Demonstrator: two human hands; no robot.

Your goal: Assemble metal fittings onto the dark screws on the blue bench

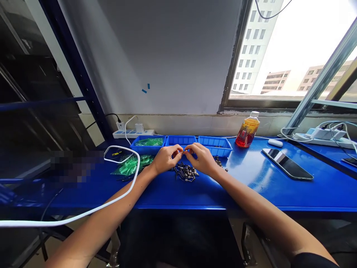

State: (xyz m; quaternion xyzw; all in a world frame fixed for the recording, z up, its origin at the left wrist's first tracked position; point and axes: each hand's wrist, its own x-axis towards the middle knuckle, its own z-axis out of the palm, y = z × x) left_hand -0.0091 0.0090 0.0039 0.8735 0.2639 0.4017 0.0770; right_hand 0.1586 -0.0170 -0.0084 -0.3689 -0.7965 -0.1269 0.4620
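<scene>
My left hand and my right hand meet above the blue table, fingertips pinched close together. Between them is a tiny part, too small to name. Just below lies a pile of small dark metal parts. A smaller group of metal pieces sits beside my right hand, partly hidden by it. Behind the hands stand three blue bins: the left bin holds green bags, the middle bin is partly covered by my hands, and the right bin has a few dark pieces in it.
Green plastic bags lie left of my left hand. A white cable loops across the left side, over my left forearm. A drink bottle, a phone and a small white case are on the right. Power strips line the wall.
</scene>
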